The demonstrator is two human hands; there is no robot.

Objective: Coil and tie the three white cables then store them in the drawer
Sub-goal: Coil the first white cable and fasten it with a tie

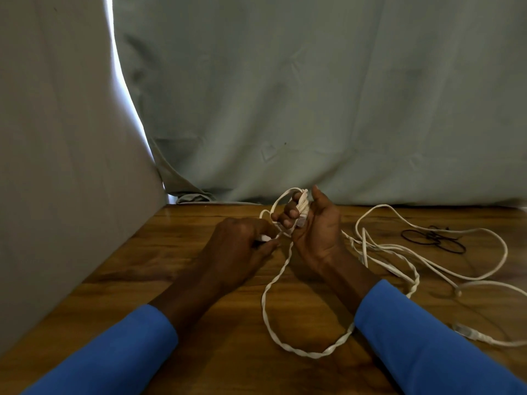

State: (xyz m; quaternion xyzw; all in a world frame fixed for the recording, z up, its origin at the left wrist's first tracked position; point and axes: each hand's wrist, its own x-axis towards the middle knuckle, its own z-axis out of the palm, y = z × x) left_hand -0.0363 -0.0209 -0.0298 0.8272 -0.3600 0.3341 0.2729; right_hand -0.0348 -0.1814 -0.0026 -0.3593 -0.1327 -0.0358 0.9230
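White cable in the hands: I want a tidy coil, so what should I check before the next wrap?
1. Coil gripped around the right hand fingers: ok.
2. Left hand pinching the white cable end: ok.
3. Slack free of twist: not ok, the loose loop on the table is twisted.
4. Slack clear of the other white cables: cannot tell, they cross near the right wrist.
5. Black ties lying ready on the table: ok.
6. Drawer open: cannot tell, not in view.
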